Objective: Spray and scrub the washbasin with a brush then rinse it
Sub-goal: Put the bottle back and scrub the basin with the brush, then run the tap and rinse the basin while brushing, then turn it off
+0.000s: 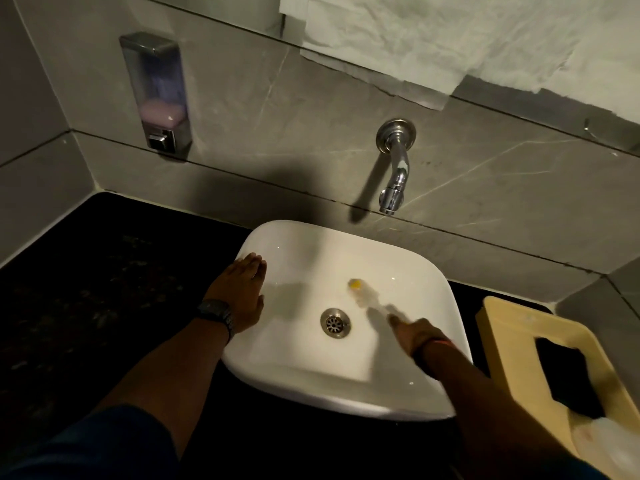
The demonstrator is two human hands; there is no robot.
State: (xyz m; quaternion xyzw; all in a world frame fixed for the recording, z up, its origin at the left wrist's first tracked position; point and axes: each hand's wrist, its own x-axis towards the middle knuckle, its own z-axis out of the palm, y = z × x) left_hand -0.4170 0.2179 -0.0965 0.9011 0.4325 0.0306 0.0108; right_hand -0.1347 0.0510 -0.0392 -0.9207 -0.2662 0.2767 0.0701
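A white square washbasin (408, 393) sits on a dark counter, with a metal drain (335, 322) at its middle. My right hand (414, 332) is inside the bowl, closed around the handle of a brush (362, 292). The brush is blurred; its yellow-tipped head lies on the basin floor, up and right of the drain. My left hand (240, 291) rests flat on the basin's left rim, fingers together, holding nothing. A dark watch is on that wrist. No spray bottle is in view.
A chrome tap (394, 168) juts from the grey tiled wall above the basin. A soap dispenser (156, 95) hangs on the wall at left. A yellow tray (512, 341) with a black object in it stands on the counter at right. Dark counter (104, 289) extends left.
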